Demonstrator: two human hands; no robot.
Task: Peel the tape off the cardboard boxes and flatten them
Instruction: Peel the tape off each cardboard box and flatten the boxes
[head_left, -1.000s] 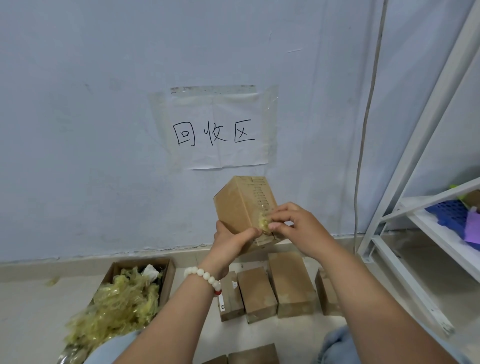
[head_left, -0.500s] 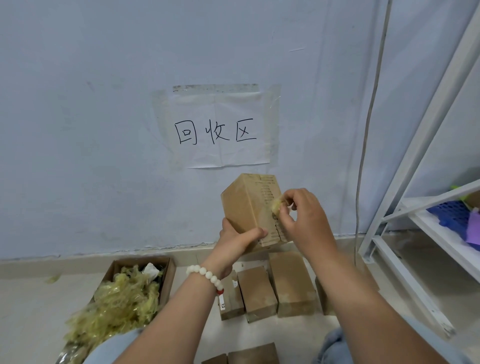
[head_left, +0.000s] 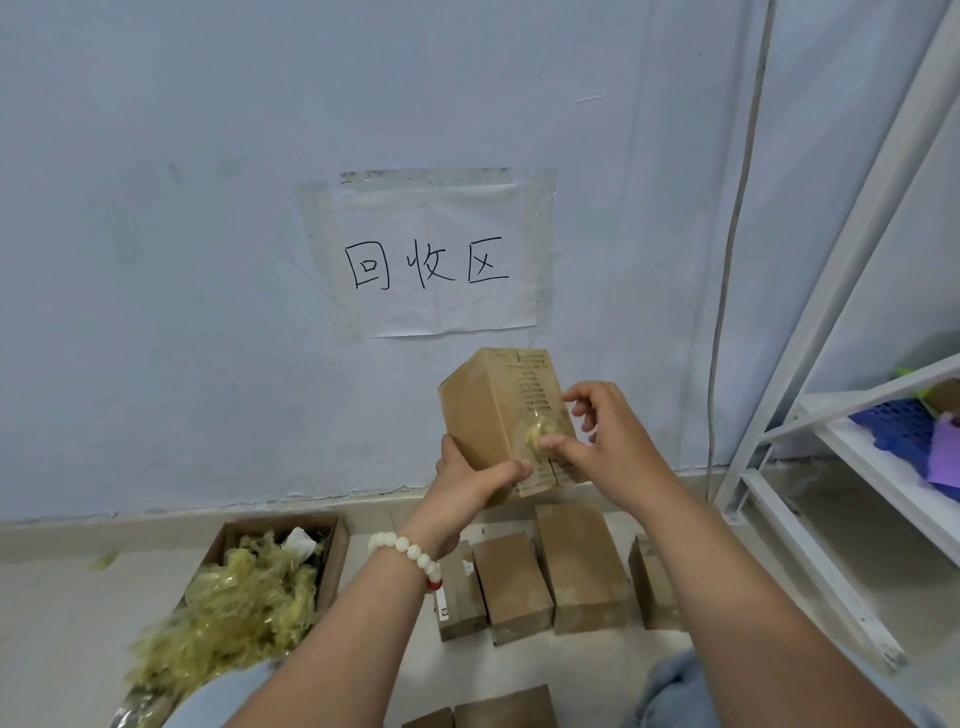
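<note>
I hold a small brown cardboard box (head_left: 488, 410) upright in front of the wall. My left hand (head_left: 470, 483) grips its lower end, thumb across the front. My right hand (head_left: 605, 441) is at the box's printed right face and pinches a crumpled wad of yellowish clear tape (head_left: 537, 436) that still sticks to the box. Several more taped boxes (head_left: 576, 566) lie on the floor below my hands.
An open cardboard carton (head_left: 332, 540) at lower left is heaped with peeled tape (head_left: 244, 608). A white metal shelf (head_left: 852, 467) stands at the right with blue and purple items. A paper sign (head_left: 431, 260) is taped to the wall. More boxes (head_left: 498, 706) lie near my knees.
My right hand went up the box's right face and has come back down to mid-height with the tape wad. My left hand keeps its grip on the lower end.
</note>
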